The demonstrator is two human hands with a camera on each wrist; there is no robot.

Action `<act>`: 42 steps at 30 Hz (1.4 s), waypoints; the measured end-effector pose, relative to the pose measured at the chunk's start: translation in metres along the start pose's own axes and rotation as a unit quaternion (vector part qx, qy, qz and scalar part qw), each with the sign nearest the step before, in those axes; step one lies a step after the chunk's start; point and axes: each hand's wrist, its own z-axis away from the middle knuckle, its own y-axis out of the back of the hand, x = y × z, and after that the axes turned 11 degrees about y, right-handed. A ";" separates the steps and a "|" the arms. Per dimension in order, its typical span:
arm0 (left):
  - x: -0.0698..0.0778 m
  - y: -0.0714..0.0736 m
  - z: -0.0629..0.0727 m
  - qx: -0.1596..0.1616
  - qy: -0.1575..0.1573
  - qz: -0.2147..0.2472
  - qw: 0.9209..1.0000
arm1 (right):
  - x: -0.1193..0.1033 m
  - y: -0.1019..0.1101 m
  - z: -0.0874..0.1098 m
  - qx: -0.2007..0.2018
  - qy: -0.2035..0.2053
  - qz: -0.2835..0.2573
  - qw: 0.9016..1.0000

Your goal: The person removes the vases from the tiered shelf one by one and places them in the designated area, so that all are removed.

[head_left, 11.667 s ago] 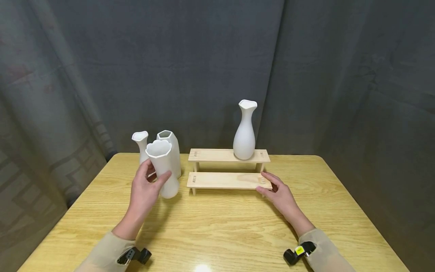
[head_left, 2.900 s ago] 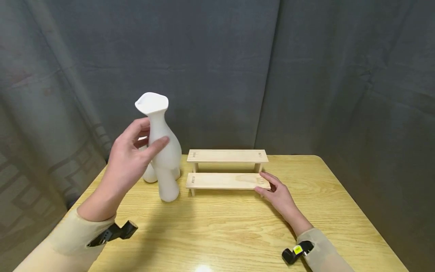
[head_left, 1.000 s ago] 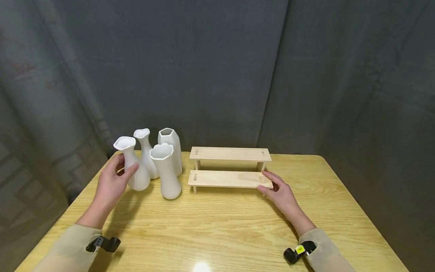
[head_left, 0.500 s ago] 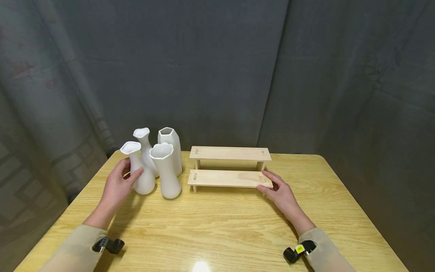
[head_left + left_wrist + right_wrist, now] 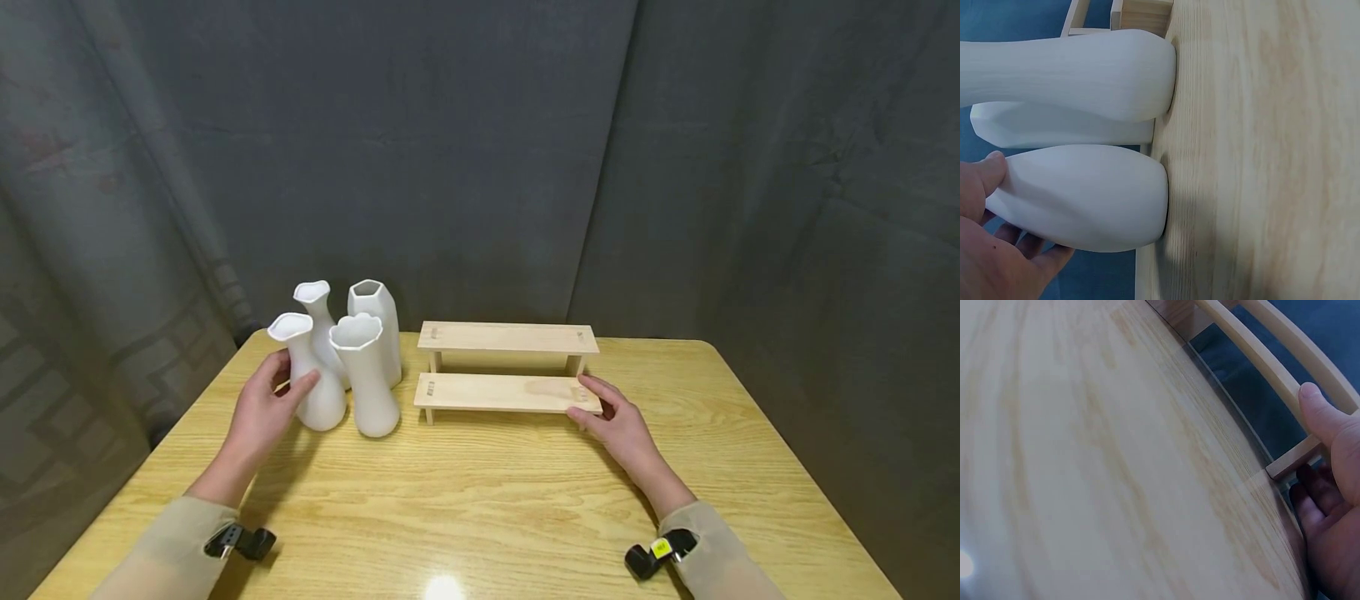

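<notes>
My left hand (image 5: pixel 264 402) holds a white vase (image 5: pixel 321 402) with a narrow neck and flared rim, thumb on one side and fingers on the other. In the left wrist view the base of this vase (image 5: pixel 1085 197) rests on the table. Right beside it stands a white vase with a scalloped rim (image 5: pixel 367 379). Behind are a slim-necked white vase (image 5: pixel 318 312) and a faceted one (image 5: pixel 382 321), both partly hidden. My right hand (image 5: pixel 621 427) grips the right end of the lower board of a two-step wooden stand (image 5: pixel 495 392), thumb at the front edge.
The upper board (image 5: pixel 506 337) of the stand bears nothing. Wood-grain table (image 5: pixel 480 500) extends in front of the stand and to its right. A dark grey curtain (image 5: pixel 450 167) hangs behind the table.
The vase in my left hand came off the stand's upper board to the left group, then shifted slightly right and toward me. The scalloped vase was released earlier. My right hand stays on the stand.
</notes>
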 end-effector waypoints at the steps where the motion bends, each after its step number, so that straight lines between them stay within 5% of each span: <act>1: 0.000 0.000 0.001 -0.002 0.000 0.001 1.000 | 0.000 0.000 0.000 0.000 -0.001 0.001 1.000; 29: -0.001 0.004 0.017 -0.026 0.021 0.015 0.999 | -0.005 0.000 0.006 -0.004 -0.003 0.003 1.000; 36: 0.010 0.008 0.023 0.039 -0.015 -0.005 0.999 | -0.008 0.003 0.006 -0.004 0.003 0.004 1.000; 42: 0.028 0.016 0.034 0.121 -0.052 -0.075 0.988 | -0.018 0.007 0.009 -0.006 0.035 0.053 0.998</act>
